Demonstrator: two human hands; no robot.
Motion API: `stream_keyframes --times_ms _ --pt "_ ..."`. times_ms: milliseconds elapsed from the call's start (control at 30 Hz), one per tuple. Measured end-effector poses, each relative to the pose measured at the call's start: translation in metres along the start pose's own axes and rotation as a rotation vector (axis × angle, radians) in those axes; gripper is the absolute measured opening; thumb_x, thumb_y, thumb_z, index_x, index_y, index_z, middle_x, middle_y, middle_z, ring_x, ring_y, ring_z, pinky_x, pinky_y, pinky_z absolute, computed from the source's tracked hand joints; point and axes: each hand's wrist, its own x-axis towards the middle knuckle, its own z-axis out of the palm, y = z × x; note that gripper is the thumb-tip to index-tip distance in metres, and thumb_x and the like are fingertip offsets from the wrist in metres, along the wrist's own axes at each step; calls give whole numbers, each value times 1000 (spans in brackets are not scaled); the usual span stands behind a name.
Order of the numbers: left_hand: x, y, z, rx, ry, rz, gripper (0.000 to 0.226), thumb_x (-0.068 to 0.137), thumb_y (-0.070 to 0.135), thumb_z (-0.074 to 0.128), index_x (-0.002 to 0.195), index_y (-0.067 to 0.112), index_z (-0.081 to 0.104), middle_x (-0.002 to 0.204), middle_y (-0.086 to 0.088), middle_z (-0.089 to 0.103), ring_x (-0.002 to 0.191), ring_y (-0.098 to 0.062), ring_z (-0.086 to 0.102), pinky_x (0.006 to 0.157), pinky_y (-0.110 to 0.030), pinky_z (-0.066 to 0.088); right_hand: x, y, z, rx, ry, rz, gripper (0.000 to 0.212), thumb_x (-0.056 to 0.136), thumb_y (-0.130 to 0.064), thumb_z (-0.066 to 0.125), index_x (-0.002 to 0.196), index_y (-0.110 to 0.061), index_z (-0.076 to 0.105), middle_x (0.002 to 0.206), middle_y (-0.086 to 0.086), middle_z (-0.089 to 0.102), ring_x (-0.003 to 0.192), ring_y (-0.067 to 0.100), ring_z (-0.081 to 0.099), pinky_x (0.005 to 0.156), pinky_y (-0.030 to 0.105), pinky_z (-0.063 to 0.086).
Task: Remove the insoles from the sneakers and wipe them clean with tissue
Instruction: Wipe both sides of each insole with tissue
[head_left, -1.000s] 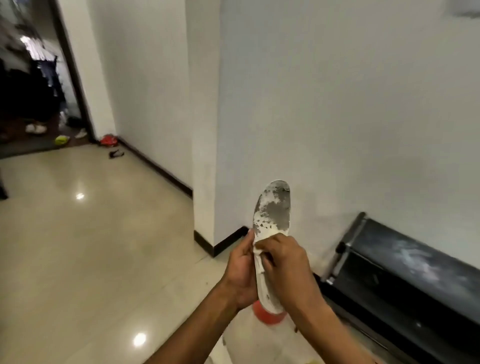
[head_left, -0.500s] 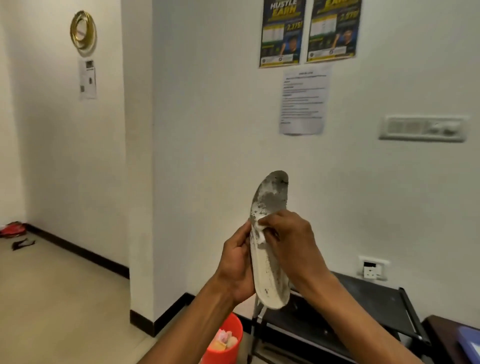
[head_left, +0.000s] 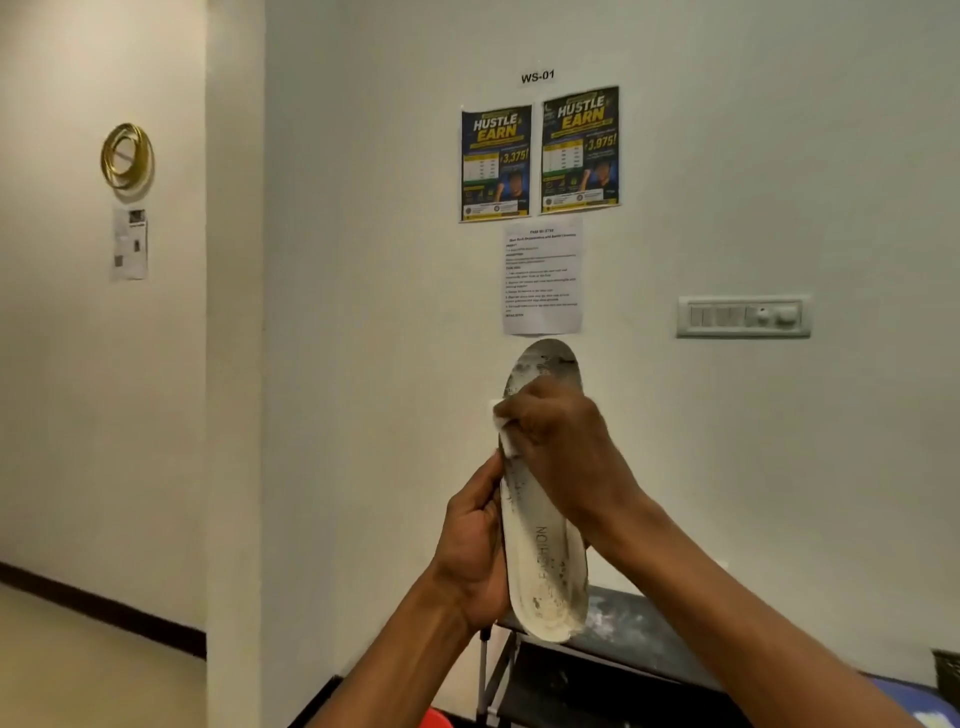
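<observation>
Gripping the upright insole (head_left: 543, 561) along its lower left edge, the left hand (head_left: 475, 545) steadies it mid-frame; the right hand (head_left: 563, 447) pinches a tissue (head_left: 501, 423) against its upper part.

We have one view only, from a wide-angle camera worn on the person's head. It faces forward and nearly level, straight toward a white wall (head_left: 363, 415) that stands close in front. Both forearms come in from the bottom edge. The left grip (head_left: 470, 545), the insole (head_left: 545, 566) and the right grip (head_left: 561, 447) with its tissue (head_left: 501, 423) are therefore very near the lens, in the centre of the frame. The posters (head_left: 540, 156) are high in the frame and the switch panel (head_left: 743, 317) is at the right. A strip of floor (head_left: 78, 670) shows at the lower left, and a black rack (head_left: 623, 623) lies low behind the arms.
</observation>
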Motion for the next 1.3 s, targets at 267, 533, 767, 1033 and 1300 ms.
stream_keyframes --times_ms 267,533,767,1033,1300 --pt "7 5 8 38 -146 -81 63 104 56 41 140 9 61 123 -21 64 105 -37 60 96 -49 45 21 24 -27 -109 158 46 12 83 0 75 94 -4 73 97 15 68 86 28 66 73 33 60" --pt "1 17 8 82 -188 -108 66 100 56 43 141 6 59 117 -24 65 93 -39 65 87 -48 53 16 19 -29 -162 51 -18 18 83 -5 76 101 -5 72 99 13 65 87 29 66 73 34 61" --pt "0 29 11 126 -158 -55 62 98 53 45 131 7 69 122 -26 64 92 -38 69 83 -47 56 25 9 -17 -180 -35 -137 17 87 -9 72 103 -6 68 106 10 57 95 25 58 75 36 60" --pt "-2 32 5 179 -134 -103 70 100 60 37 135 7 66 117 -26 65 91 -38 65 86 -47 54 51 34 -35 -251 88 77 28 84 -4 76 111 0 70 109 19 61 110 43 62 88 53 59" --pt "0 32 7 191 -149 -96 71 99 61 37 136 7 66 118 -26 65 92 -38 64 87 -46 53 37 39 -40 -201 119 110 25 84 -6 76 109 -3 72 100 16 63 98 37 65 83 48 61"
